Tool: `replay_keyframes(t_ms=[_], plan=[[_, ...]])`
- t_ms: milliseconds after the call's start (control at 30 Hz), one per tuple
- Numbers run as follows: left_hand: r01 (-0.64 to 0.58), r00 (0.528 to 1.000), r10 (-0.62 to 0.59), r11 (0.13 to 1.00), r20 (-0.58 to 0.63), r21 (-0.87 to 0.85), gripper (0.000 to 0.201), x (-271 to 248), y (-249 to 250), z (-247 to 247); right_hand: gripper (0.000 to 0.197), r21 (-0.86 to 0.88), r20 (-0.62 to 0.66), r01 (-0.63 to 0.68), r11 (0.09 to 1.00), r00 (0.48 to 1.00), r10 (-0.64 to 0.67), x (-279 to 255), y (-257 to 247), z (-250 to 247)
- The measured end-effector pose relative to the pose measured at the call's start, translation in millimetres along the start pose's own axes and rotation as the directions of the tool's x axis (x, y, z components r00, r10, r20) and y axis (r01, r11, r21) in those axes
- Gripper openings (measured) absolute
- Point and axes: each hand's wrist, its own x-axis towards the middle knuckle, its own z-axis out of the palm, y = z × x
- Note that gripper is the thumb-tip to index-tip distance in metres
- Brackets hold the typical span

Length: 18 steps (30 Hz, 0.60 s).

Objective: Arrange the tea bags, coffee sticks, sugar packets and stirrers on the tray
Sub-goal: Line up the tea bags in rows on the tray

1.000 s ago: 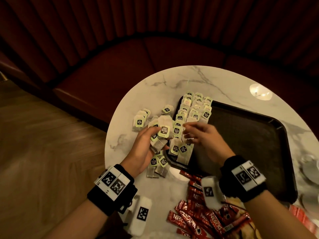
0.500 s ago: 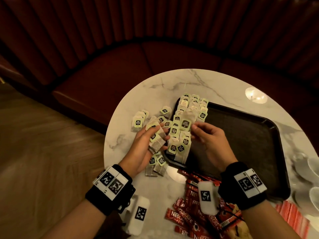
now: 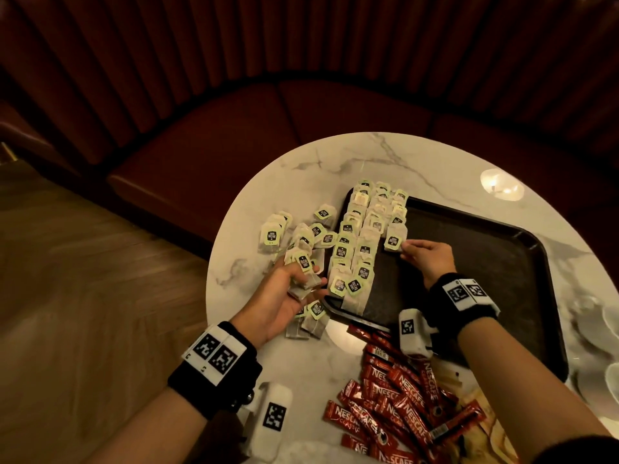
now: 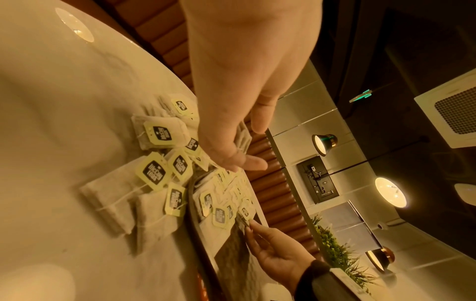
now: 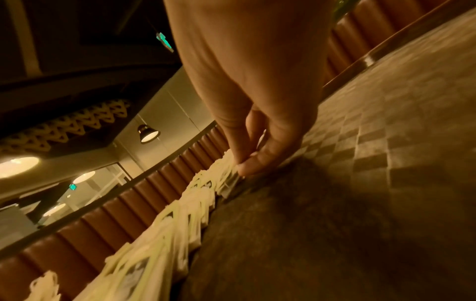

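A black tray (image 3: 485, 262) lies on the round marble table (image 3: 335, 162). Rows of green-tagged tea bags (image 3: 355, 236) fill its left side. My right hand (image 3: 404, 250) pinches one tea bag (image 3: 394, 238) at the near end of the rightmost row; the right wrist view has the fingertips (image 5: 247, 163) down on the tray floor (image 5: 373, 163). My left hand (image 3: 306, 283) grips a small bunch of tea bags (image 3: 304, 262) just left of the tray. Loose tea bags (image 3: 273, 236) lie beyond it. Red coffee sticks (image 3: 395, 406) are heaped in front.
Pale cups and saucers (image 3: 599, 329) sit at the table's right edge. A red upholstered bench (image 3: 268, 128) curves behind the table, and wooden floor (image 3: 83, 279) lies to the left. The tray's right half is bare. Brownish packets (image 3: 489, 430) lie by the coffee sticks.
My right hand has drawn away from the left hand with one tea bag and carried it right, down onto the tray beside the rows. The left hand stays put with its bunch.
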Motion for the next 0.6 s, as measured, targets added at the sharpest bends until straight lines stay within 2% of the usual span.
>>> replay_keyframes(t_ms=[133, 200, 267, 333, 400, 500, 600], plan=[[0.01, 1.0, -0.011, 0.999, -0.005, -0.044, 0.053, -1, 3, 1, 0.015, -0.053, 0.013, -0.004, 0.999, 1.0, 0.004, 7, 4, 3], [0.009, 1.0, -0.008, 0.995, 0.007, -0.096, 0.054, -1, 4, 1, 0.016, -0.132, -0.002, 0.022, 0.991, 1.0, -0.023, 4, 2, 0], [0.004, 1.0, -0.001, 0.99, 0.023, -0.14, 0.05, 0, 6, 1, 0.015, -0.219, -0.048, 0.063, 0.974, 0.996, -0.075, -7, -5, -5], [-0.001, 0.999, 0.009, 0.985, 0.046, -0.171, 0.044, 0, 7, 3, 0.007, -0.265, -0.037, 0.121, 0.957, 0.99, -0.135, -31, -17, -6], [-0.011, 0.998, 0.023, 0.983, 0.067, -0.184, 0.039, 0, 8, 5, 0.011, -0.214, 0.065, 0.185, 0.959, 0.982, -0.175, -69, -32, -3], [-0.03, 0.996, 0.045, 0.984, 0.082, -0.176, 0.037, 1, 8, 7, 0.012, -0.014, 0.302, 0.15, 0.989, 0.943, -0.139, -130, -46, 8], [-0.062, 0.994, 0.072, 0.992, 0.087, -0.114, 0.034, 2, 4, 8, 0.017, -0.027, 0.46, 0.159, 0.987, 0.879, -0.129, -152, -41, 17]])
